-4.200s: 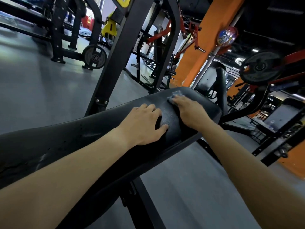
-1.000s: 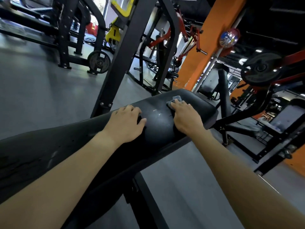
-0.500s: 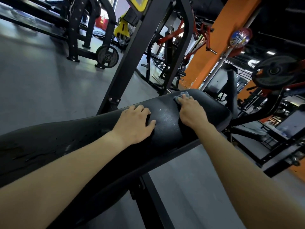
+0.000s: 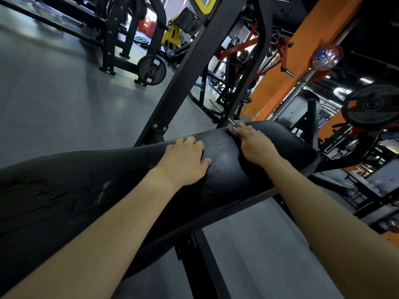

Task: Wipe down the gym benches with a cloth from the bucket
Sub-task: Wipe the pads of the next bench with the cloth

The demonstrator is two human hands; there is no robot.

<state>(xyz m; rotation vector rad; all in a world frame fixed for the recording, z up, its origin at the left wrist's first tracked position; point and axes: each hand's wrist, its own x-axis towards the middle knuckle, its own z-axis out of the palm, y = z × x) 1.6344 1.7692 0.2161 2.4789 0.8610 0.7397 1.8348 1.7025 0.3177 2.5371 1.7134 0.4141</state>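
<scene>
A person leans over a black padded gym bench [image 4: 86, 186], both bare forearms stretched across it. The left hand [image 4: 185, 160] lies palm down on the pad with its fingers loosely extended and the thumb spread toward the right, holding nothing. The right hand [image 4: 254, 145] reaches farther along, its fingers [image 4: 241, 131] straight and pressed flat on a small grey-blue cloth [image 4: 234, 126] at the pad's far edge. Most of the cloth is hidden under those fingers, so its shape and long axis cannot be told.

There are two hands, one cloth and one bench pad. The pad's long axis runs from the lower left of the view up toward the right, where its rounded end lies just beyond the right hand. Its surface is cracked and scuffed near the left.

Behind it a black steel upright [image 4: 194, 61] rises from the grey floor [image 4: 54, 93]. Two weight plates show clearly: one [image 4: 152, 70] by a far rack, another [image 4: 371, 105] at the right. An orange column [image 4: 287, 61] stands between them.
</scene>
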